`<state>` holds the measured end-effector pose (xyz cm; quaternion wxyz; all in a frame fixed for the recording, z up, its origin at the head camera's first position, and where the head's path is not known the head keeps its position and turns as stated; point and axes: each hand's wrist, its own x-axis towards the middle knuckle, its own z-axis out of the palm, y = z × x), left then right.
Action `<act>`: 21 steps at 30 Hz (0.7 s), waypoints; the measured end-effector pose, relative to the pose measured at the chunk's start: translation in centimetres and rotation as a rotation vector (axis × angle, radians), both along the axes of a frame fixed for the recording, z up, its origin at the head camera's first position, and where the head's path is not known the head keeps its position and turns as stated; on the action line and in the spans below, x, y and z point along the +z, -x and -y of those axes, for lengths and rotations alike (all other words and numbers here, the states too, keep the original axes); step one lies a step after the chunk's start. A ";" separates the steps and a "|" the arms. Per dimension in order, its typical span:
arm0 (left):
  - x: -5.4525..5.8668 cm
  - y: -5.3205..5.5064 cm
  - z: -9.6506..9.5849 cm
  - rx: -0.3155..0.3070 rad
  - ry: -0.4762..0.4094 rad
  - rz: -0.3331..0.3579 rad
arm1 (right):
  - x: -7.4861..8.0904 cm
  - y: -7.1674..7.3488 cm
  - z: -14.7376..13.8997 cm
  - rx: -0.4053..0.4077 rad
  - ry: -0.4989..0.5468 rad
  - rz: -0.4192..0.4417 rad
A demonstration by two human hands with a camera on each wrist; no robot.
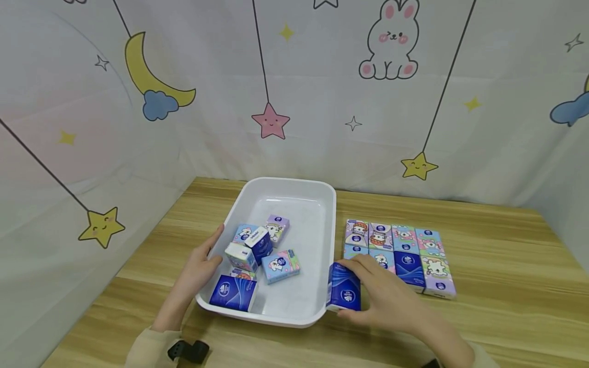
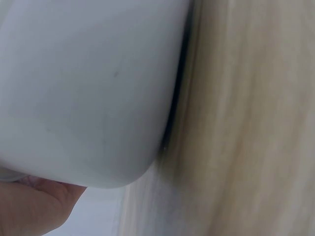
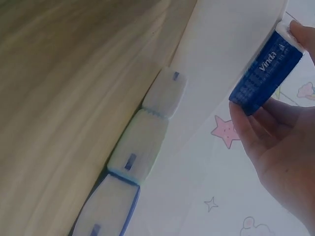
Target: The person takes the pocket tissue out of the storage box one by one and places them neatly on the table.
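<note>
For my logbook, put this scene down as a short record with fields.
Surface: wood-grain table
Container: white tray, on the table
Left hand: grips the tray's left rim
Right hand: holds a dark blue Vinda pack by the tray's near right corner
Tray contents: seven loose packs visible, some overlapping
Right of tray: eight lined-up packs visible, two rows of four
Backdrop: pale printed cloth

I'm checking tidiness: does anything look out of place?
Nothing looks spilled or damaged. Only the packs in the tray look untidy: jumbled, some overlapping, at odds with the neat rows on the table.
</note>
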<state>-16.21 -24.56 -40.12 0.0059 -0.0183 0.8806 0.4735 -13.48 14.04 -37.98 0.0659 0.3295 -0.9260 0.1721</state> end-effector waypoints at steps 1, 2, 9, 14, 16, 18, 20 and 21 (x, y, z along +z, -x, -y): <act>0.0 0.0 0.0 0.000 -0.002 0.002 | 0.0 0.0 -0.1 -0.003 0.001 0.003; 0.0 0.0 0.0 -0.001 -0.004 0.003 | -0.1 0.0 -0.3 -0.006 0.001 0.006; 0.1 -0.1 0.0 -0.005 -0.013 0.002 | -0.6 0.1 -0.9 -0.024 -0.038 0.007; 0.1 -0.1 0.0 0.001 0.001 0.002 | -1.0 0.3 -1.0 -0.036 -0.069 0.008; 0.1 -0.1 -0.1 0.001 0.006 0.002 | -1.0 0.3 -1.0 -0.041 -0.079 0.020; 0.1 -0.1 -0.1 0.003 0.005 0.004 | -1.1 0.3 -1.0 -0.043 -0.095 0.041; 0.1 -0.1 -0.1 0.004 0.000 0.012 | -1.2 0.4 -1.1 -0.044 -0.110 0.072; 0.1 -0.1 -0.1 0.005 -0.002 0.015 | -1.2 0.4 -1.1 -0.045 -0.115 0.087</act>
